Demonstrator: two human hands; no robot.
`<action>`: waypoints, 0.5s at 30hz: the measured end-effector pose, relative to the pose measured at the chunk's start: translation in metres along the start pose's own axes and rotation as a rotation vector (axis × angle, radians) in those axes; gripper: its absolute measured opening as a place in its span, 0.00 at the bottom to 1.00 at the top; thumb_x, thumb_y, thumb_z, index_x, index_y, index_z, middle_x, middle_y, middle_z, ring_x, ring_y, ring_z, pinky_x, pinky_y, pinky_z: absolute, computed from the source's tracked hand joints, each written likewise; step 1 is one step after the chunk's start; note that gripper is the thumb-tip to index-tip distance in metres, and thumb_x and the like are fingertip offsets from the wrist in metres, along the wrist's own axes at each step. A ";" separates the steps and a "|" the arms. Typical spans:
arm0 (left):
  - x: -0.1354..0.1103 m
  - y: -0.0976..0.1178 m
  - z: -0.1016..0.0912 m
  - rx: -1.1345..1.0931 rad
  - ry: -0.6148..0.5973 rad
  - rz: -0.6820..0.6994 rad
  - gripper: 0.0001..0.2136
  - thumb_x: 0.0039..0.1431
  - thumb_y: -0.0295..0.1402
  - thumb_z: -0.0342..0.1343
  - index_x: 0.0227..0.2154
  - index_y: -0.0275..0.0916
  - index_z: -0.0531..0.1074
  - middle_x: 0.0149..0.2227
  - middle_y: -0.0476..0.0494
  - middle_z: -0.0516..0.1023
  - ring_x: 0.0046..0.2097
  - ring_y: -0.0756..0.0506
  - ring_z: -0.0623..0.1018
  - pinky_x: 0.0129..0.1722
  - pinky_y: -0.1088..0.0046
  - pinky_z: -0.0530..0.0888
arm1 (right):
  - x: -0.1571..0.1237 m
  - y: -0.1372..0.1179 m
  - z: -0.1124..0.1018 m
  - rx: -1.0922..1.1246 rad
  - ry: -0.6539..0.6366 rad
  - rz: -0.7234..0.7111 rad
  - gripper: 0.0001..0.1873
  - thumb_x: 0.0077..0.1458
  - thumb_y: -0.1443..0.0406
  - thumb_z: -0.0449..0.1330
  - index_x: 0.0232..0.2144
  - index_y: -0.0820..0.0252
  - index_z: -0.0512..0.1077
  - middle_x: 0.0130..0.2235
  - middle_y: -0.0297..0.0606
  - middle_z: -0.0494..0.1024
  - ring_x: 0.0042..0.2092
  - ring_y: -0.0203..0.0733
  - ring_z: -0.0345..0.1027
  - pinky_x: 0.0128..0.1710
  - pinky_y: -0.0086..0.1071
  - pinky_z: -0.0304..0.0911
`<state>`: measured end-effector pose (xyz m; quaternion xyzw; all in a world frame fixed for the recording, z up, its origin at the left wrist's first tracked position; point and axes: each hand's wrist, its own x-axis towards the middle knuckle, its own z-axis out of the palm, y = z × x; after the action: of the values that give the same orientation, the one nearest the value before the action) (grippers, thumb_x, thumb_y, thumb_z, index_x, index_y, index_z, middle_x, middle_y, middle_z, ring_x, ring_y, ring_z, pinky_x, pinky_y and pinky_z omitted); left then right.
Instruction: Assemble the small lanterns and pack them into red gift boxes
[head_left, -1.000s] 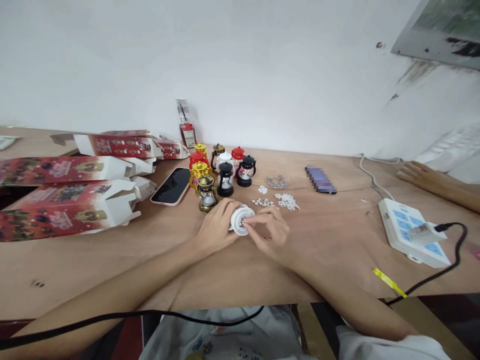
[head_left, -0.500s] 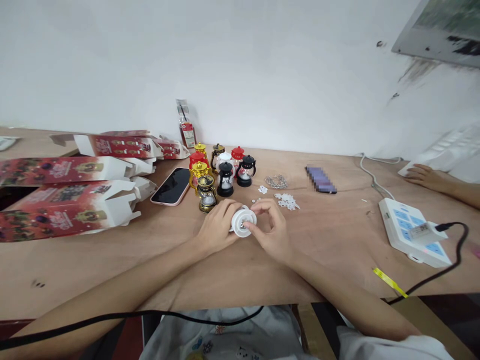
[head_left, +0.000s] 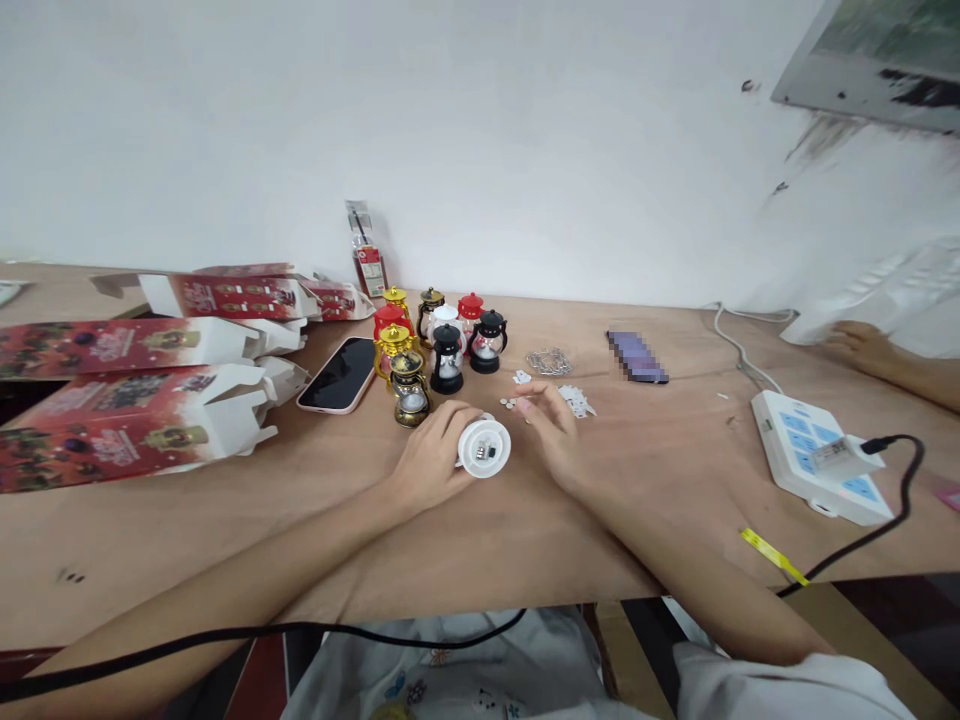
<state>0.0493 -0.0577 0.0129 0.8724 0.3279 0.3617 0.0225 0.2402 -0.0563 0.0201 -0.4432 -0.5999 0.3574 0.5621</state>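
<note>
My left hand (head_left: 439, 455) is wrapped round a white mini lantern (head_left: 470, 460), its round underside turned up at me. A small recess with metal contacts shows in the middle of that base. Beside it, my right hand (head_left: 553, 432) is over the table with thumb and forefinger apart, and I see nothing between them. Just by its fingertips lie small round pale pieces (head_left: 508, 404). A pile of small white plastic pieces (head_left: 576, 401) lies behind the right hand, partly covered by it.
Several mini lanterns (head_left: 448, 358) in gold, red, black and white stand behind my left hand. Left are a phone (head_left: 339, 376) and printed red boxes (head_left: 142, 420). Metal chains (head_left: 549, 361), another phone (head_left: 636, 357) and a power strip (head_left: 814, 455) lie right. Another person's hand (head_left: 862, 345) rests far right.
My right hand has left the lantern's base and moved up and right to the small round pieces. The recess in the base is now uncovered. My left hand keeps its hold.
</note>
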 end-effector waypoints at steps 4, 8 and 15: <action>0.000 -0.002 0.000 -0.053 0.005 -0.030 0.19 0.57 0.33 0.54 0.50 0.37 0.62 0.47 0.37 0.70 0.50 0.40 0.72 0.48 0.63 0.72 | 0.023 0.025 -0.026 -0.484 0.099 -0.058 0.09 0.56 0.61 0.53 0.38 0.57 0.67 0.42 0.41 0.75 0.43 0.47 0.67 0.46 0.43 0.62; -0.001 -0.004 0.000 -0.078 0.015 -0.009 0.22 0.58 0.34 0.54 0.54 0.36 0.60 0.49 0.35 0.69 0.51 0.40 0.72 0.50 0.63 0.72 | 0.036 0.039 -0.039 -0.896 0.013 -0.152 0.13 0.58 0.66 0.50 0.44 0.60 0.69 0.45 0.45 0.76 0.50 0.53 0.62 0.50 0.47 0.58; -0.004 -0.008 0.004 -0.128 0.028 0.008 0.27 0.58 0.34 0.55 0.59 0.40 0.52 0.52 0.36 0.69 0.54 0.40 0.71 0.52 0.60 0.71 | 0.042 0.042 -0.043 -1.134 -0.148 -0.183 0.22 0.62 0.68 0.43 0.55 0.56 0.65 0.50 0.43 0.76 0.57 0.52 0.58 0.53 0.45 0.55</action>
<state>0.0457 -0.0532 0.0054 0.8654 0.3009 0.3942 0.0721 0.2893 -0.0049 0.0007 -0.5953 -0.7712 -0.0400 0.2219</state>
